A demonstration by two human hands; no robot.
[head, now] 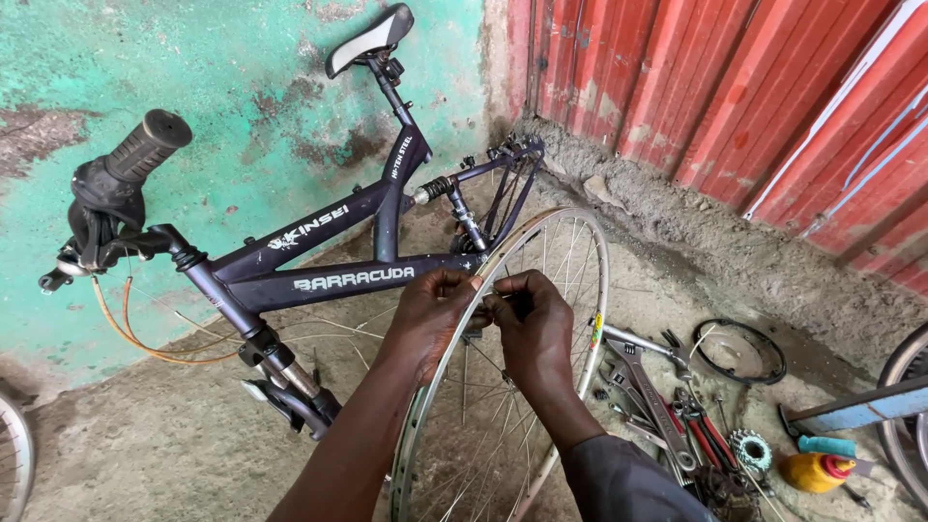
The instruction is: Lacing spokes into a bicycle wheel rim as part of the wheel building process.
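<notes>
Hands on bare silver spoked wheel rim (pixel 580 290), centre frame.
Left hand (pixel 430 314) and right hand (pixel 532 329) both pinch its upper edge; yellow squat bottle, red-capped (pixel 817 472), lower right; dark frame (pixel 329 261) bears white lettering.

A dark purple bicycle frame (pixel 319 261) without wheels leans against a peeling turquoise wall (pixel 242 77), its white-and-black saddle (pixel 370 39) up and a black handlebar grip (pixel 147 145) pointing toward the camera. On the concrete floor (pixel 145 435) lie an adjustable wrench (pixel 650 387), red-handled pliers (pixel 704 435), a cassette sprocket (pixel 751 449) and a yellow oil bottle (pixel 815 472). Red corrugated metal sheeting (pixel 735 87) stands behind them.
</notes>
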